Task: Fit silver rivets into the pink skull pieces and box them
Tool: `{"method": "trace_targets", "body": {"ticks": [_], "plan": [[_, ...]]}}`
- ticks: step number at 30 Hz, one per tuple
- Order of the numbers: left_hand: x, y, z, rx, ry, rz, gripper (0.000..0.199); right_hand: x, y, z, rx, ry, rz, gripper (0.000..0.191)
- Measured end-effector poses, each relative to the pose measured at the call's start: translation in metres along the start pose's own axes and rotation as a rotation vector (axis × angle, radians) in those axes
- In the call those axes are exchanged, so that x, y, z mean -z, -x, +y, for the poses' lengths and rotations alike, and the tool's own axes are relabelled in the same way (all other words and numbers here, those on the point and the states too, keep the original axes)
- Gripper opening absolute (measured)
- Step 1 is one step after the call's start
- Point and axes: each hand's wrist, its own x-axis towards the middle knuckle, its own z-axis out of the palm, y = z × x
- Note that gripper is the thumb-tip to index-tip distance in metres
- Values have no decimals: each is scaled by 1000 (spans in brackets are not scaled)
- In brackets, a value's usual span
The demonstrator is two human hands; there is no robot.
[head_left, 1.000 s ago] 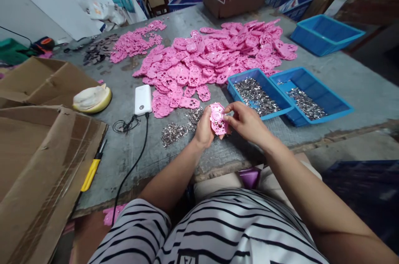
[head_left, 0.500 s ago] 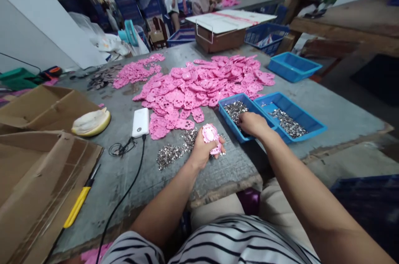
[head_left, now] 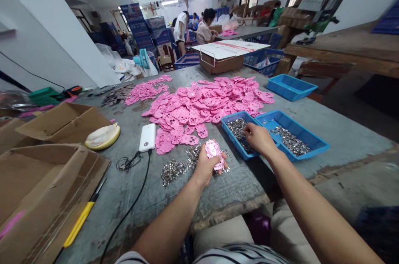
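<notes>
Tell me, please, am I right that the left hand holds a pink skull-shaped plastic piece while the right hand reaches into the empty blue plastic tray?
Not quite. In the head view the blue plastic tray under the right hand holds small silvery metal parts. The left hand does hold the pink skull-shaped plastic piece.

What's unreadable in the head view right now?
- Right hand fingertips: buried in the metal bits of the near blue tray, so any pick is hidden.
- Pink part in the left hand: lower half covered by fingers.
- Metal bits on the table: too small to identify.
</notes>
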Motion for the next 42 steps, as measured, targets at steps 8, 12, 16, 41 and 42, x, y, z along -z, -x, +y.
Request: {"method": "trace_targets", "body": {"ticks": [8,12,16,41,42], "plan": [[0,0,0,-9,-1,2,59,4,-1,1,-13,-54,1,15],[1,0,-1,-7,-1,-2,58,4,0,1,-26,-67,15,15],[1,0,-2,-6,-3,2,59,3,-1,-1,-53,-18,-13,20],[0,-1,2,0,-8,8,61,-15,-10,11,104,-154,26,15],[0,-1,2,2,-9,9,61,-16,-10,11,100,-162,31,13]]}}
